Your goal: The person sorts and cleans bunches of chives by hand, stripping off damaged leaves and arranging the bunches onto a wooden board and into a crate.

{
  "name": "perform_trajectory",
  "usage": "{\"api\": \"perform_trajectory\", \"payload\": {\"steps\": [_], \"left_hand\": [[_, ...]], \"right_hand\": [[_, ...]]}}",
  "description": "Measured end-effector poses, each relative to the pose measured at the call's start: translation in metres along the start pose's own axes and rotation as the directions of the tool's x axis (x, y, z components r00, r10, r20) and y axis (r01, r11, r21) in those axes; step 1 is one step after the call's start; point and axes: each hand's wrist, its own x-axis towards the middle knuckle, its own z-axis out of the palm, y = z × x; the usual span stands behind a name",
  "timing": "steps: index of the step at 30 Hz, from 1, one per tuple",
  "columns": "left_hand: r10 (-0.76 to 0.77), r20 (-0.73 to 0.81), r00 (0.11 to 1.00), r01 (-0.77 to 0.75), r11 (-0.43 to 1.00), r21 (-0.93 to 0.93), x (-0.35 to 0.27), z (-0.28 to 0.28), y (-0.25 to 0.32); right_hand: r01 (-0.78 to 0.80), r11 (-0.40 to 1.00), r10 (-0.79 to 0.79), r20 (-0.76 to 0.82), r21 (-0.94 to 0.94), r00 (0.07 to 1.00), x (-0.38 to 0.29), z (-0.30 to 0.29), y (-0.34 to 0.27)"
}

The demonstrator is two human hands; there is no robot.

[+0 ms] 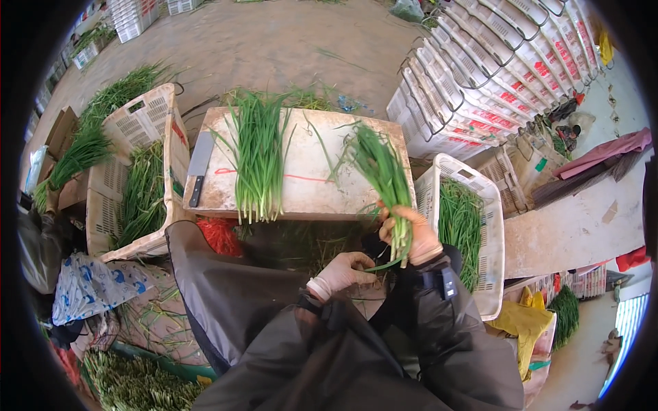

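My right hand (415, 234), in a stained glove, grips a bunch of garlic chives (383, 164) near its pale stem ends. The leafy tops of that bunch lean over the right side of a board-topped table (318, 154). Below and left of it, my gloved left hand (345, 275) pinches one loose green leaf (386, 265) that hangs from the bunch. A flat pile of garlic chives (259, 159) lies on the table, with stems towards me. To its left rests a cleaver (199, 167) with a black handle.
White plastic crates of greens stand left (169, 128) and right (494, 231) of the table. Nested crates (488, 77) rise at the back right. A co-worker's gloved hand (51, 198) holds greens at far left. Red netting (220, 236) lies under the table's front edge.
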Motion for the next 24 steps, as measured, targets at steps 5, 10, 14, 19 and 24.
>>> {"api": "perform_trajectory", "payload": {"steps": [5,10,14,19,24], "left_hand": [[0.034,-0.046,0.998,-0.031,0.998,0.052,0.006,-0.007,-0.020],[0.057,-0.118,0.991,-0.101,0.909,-0.405,0.003,-0.013,-0.008],[0.323,-0.548,0.772,-0.604,0.642,-0.472,0.008,-0.023,-0.017],[0.249,-0.625,0.740,-0.653,0.489,-0.578,-0.010,-0.004,0.035],[0.387,-0.053,0.920,-0.258,0.498,-0.828,-0.019,-0.019,0.009]], "right_hand": [[0.116,0.993,-0.108,0.213,-0.023,0.971,-0.007,0.055,-0.029],[0.174,0.984,-0.177,0.298,0.037,0.938,0.023,0.043,-0.033],[0.056,0.997,-0.066,0.182,0.061,0.981,0.071,0.000,-0.011],[-0.020,0.999,0.029,-0.228,0.042,0.973,0.117,-0.073,0.015],[-0.041,0.994,0.016,-0.230,-0.105,0.973,0.129,-0.093,0.022]]}}
